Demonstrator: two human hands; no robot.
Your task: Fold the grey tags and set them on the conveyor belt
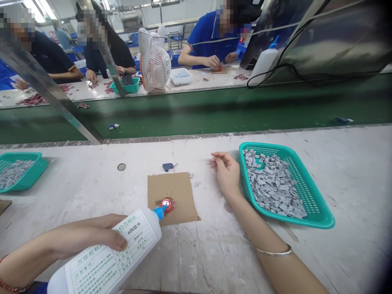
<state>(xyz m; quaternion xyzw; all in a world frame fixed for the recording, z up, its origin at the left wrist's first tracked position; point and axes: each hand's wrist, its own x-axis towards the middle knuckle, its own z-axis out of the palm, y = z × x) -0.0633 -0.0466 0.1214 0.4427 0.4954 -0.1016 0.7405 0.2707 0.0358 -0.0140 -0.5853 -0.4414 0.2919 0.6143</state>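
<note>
A white glue bottle (122, 245) with a printed label is tilted in my left hand (101, 234), the fingers wrapped round it. Its blue nozzle (160, 212) points down at a red bottle cap (168, 205), and the tip meets or hovers just over it; I cannot tell which. Under the cap lies a square of brown cardboard (180, 190) with a wet dark patch. On the table, beside the left rim of a green basket (318, 218), my right hand (228, 171) rests with loosely stretched fingers and nothing visible in them.
Small grey pieces (275, 185) fill the right basket; a second green basket (39, 167) stands far left. A dark blue scrap (168, 166) and a loose cap (121, 167) lie behind the cardboard. Beyond runs a green conveyor belt (190, 110), with people working across it.
</note>
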